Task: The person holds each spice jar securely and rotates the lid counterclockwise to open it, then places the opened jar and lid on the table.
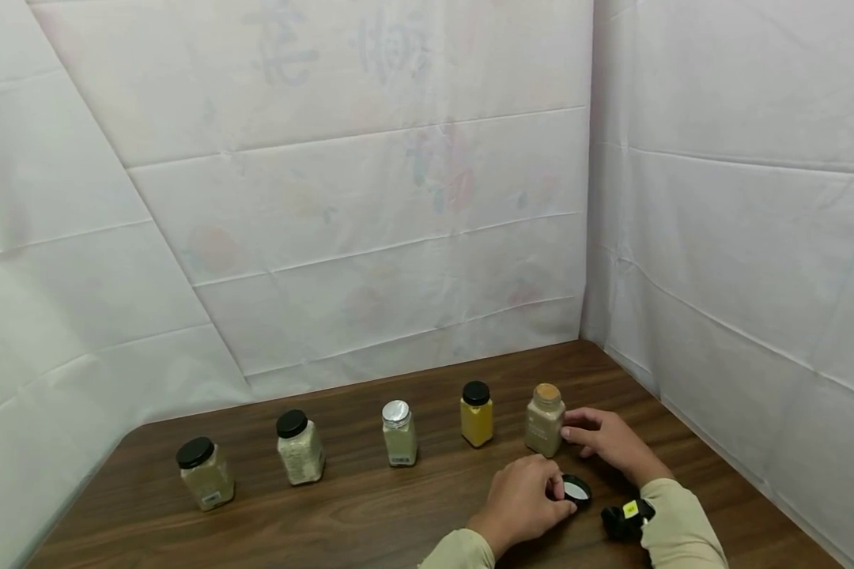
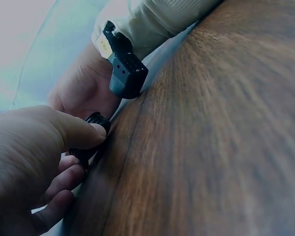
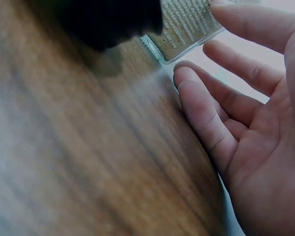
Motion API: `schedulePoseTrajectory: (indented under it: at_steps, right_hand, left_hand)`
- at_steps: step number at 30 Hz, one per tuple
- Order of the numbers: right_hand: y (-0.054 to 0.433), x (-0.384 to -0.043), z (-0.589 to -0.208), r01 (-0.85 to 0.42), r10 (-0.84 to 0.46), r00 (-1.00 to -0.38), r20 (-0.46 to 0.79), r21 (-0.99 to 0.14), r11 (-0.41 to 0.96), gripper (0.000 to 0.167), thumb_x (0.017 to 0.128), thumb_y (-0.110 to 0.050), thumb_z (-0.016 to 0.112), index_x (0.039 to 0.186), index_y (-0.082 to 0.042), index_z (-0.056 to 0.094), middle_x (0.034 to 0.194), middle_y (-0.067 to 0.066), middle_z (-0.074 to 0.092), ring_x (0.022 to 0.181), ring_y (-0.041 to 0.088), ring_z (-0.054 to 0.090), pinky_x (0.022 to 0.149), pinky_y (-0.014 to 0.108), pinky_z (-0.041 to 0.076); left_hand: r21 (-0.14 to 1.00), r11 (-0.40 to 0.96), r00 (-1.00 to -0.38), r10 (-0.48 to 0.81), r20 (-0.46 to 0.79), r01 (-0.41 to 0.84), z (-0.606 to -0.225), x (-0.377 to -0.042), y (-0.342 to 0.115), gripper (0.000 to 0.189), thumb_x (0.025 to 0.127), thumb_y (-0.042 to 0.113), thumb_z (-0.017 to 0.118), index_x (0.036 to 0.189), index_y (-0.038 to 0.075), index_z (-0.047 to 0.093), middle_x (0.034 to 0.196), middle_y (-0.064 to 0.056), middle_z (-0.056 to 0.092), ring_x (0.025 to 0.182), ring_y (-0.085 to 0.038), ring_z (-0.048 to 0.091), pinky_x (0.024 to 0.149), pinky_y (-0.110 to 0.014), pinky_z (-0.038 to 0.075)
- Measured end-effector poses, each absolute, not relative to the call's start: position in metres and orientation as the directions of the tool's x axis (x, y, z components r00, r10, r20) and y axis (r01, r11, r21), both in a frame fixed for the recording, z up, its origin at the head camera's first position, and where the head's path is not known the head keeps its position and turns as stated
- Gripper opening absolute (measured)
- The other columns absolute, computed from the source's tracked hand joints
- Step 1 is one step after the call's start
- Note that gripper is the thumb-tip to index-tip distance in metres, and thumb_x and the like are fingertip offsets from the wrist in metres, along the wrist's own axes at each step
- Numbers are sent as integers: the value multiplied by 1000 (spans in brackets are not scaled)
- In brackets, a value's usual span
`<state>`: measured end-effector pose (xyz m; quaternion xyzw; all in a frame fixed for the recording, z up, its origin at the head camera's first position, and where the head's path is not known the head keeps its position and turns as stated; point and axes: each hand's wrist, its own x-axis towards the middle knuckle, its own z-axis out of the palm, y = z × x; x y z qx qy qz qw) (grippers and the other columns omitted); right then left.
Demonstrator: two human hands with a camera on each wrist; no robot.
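Observation:
A black lid, its white inner face showing in the head view, is pinched by my left hand low over the table. In the left wrist view the thumb lies against the ridged black lid. An uncapped jar of tan powder stands upright just beyond. My right hand is at that jar's right side with fingers loosely extended. The right wrist view shows a fingertip overlapping the printed jar; whether it touches the glass I cannot tell.
Leftward stand a yellow jar with black cap, a silver-topped jar and two black-capped jars, one pale, one greenish. White sheeting hangs behind the brown table. A black wrist camera sits at the right sleeve.

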<state>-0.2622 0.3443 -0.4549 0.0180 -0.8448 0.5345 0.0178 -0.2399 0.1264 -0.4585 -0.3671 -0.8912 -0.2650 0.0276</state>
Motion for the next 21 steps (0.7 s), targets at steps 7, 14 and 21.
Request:
schedulePoseTrajectory:
  at_steps: [7,14,21]
  right_hand:
    - [339,-260,-453,-38,31,-998,54,-923,382,39,91,-24,75,114,4,61,107,12,64,90,22,61,72,37,56]
    - [338,-260,-457,-43,32,-998,60,-926,376,30,92,-22,74,103,2,62,92,10,63,85,23,62,70,36,56]
    - [338,-261,-456,-70,50,-994,97,-916,394,24,92,-21,73,95,1,61,86,10,61,78,24,63,68,36,56]
  left_hand:
    - [468,579,-727,641,244,668,-459,-240,123,29,81,36,84,70,31,58,79,23,49,68,6,46,60,-20,40]
    - [468,577,-726,642,246,669,-461,-239,122,31,80,36,85,69,30,57,79,23,49,68,5,45,60,-19,40]
    - [478,563,-724,633,274,674,-460,-238,120,31,81,36,85,70,30,57,79,22,48,68,5,45,61,-19,39]
